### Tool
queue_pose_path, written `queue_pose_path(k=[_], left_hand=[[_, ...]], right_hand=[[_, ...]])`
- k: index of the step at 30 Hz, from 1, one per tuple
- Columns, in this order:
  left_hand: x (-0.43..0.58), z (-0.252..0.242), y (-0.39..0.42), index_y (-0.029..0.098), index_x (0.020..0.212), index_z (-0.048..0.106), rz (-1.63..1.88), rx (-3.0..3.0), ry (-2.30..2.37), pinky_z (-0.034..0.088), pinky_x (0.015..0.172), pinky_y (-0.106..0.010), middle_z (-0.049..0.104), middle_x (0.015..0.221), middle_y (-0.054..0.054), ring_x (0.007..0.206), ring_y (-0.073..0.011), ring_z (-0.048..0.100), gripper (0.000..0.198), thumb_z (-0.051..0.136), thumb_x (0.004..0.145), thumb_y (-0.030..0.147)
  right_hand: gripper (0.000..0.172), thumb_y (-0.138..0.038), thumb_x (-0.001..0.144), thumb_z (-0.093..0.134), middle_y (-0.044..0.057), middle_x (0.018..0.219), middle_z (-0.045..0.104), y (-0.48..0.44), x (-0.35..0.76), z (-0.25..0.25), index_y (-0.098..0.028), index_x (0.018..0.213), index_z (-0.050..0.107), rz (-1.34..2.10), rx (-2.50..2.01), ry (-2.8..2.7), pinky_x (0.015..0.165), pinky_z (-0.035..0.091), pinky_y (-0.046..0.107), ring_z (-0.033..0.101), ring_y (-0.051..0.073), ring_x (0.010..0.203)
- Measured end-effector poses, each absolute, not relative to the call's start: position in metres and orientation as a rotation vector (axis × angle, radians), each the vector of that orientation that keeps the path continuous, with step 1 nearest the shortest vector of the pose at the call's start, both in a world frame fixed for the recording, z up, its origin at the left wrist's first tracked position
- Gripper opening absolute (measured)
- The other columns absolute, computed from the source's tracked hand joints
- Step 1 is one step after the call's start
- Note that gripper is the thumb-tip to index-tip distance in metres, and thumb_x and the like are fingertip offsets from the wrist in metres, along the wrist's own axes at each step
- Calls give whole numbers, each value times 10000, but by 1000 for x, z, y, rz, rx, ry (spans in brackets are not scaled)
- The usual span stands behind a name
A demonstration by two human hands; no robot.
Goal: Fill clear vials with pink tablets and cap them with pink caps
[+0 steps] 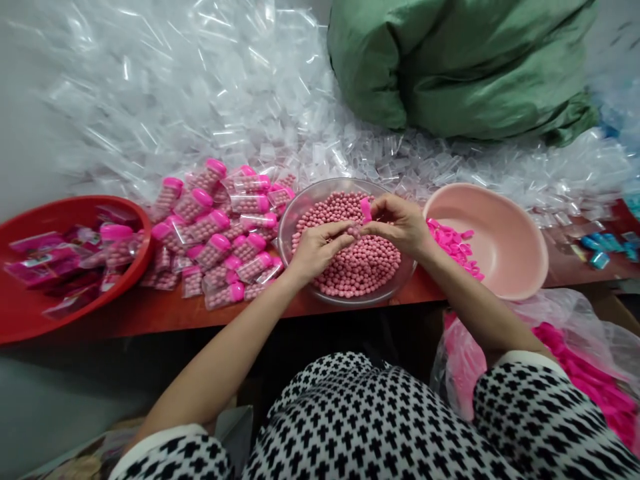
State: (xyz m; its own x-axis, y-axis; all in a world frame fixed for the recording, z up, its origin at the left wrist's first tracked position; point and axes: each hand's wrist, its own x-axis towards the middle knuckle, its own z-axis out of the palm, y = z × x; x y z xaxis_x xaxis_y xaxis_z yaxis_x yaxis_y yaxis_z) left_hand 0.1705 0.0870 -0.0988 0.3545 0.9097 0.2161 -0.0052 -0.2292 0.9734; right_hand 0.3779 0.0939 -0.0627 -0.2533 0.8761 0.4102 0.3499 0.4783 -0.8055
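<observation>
Free room rightward in the peach basin (510,247); bottle heap (213,253) left of the bead bowl (345,185).

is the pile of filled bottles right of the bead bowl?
No, the filled bottles lie left of the bead bowl, between it and the red basin.

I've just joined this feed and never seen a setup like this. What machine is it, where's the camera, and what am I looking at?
There's no machine: these are a person's bare hands, seen by one camera worn on the head, looking forward and down. The left hand pinches what looks like a small clear container; the right hand holds a bright pink piece. Both are above a bowl of pink beads. On the red table, capped bottles of beads lie left of the bowl, and a pale pink basin with pink pieces stands right. Clear plastic containers are heaped behind.
</observation>
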Motion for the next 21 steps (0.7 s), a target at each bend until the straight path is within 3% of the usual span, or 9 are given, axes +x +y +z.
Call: queue_pose_path(k=[10,18,21], left_hand=[[172,-99,78,172,1034,802,1175,1671,844,541,835,-275,795,1016,-76,908,-206,731,298,715,890,418],[171,-96,72,180,770,748,1135,1939,963,459,699,-279,718,738,-46,694,-184,650,229,616,931,277],[171,-95,72,171,779,751,1127,1942,964,452,687,-287,722,745,-57,687,-188,641,236,616,931,292]], right_hand=[[464,-604,880,673,-4,679,552,87,366,-47,-202,706,521,437,-1070,-2142,595,361,272,460,126,614],[573,-710,730,759,-13,654,503,87,365,-50,-215,667,477,854,-1140,-2009,559,330,274,434,136,622],[555,-697,720,775,-10,675,519,90,369,-56,-219,691,495,996,-1134,-1958,556,351,272,463,143,637]])
